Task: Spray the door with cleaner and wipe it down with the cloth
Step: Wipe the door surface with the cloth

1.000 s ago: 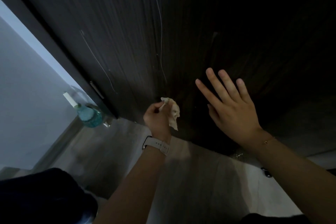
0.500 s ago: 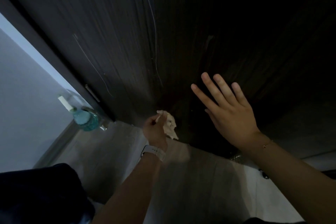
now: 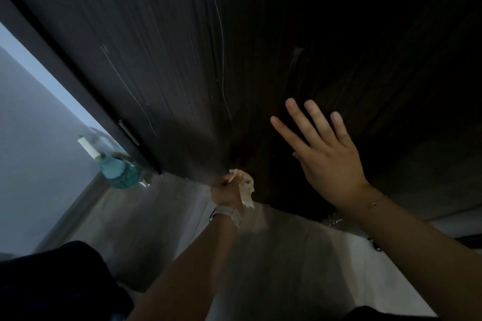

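A dark wood-grain door (image 3: 182,60) fills the upper view, seen from low down. My left hand (image 3: 225,191) grips a crumpled white cloth (image 3: 246,186) against the door's bottom edge, just above the floor. My right hand (image 3: 323,154) lies flat on the door to the right of the cloth, with its fingers straight and spread. A clear spray bottle with teal cleaner (image 3: 116,167) and a white nozzle stands on the floor by the door frame, left of my left hand.
A dark door frame (image 3: 65,81) runs diagonally at left, with a pale wall (image 3: 31,138) beyond it. Grey wood-look floor (image 3: 161,221) lies below. My dark-clothed knee (image 3: 52,281) is at bottom left. A small shiny object (image 3: 335,220) sits by the door bottom.
My left hand has slid the cloth down the door to its bottom edge. My right hand has stayed flat on the door.
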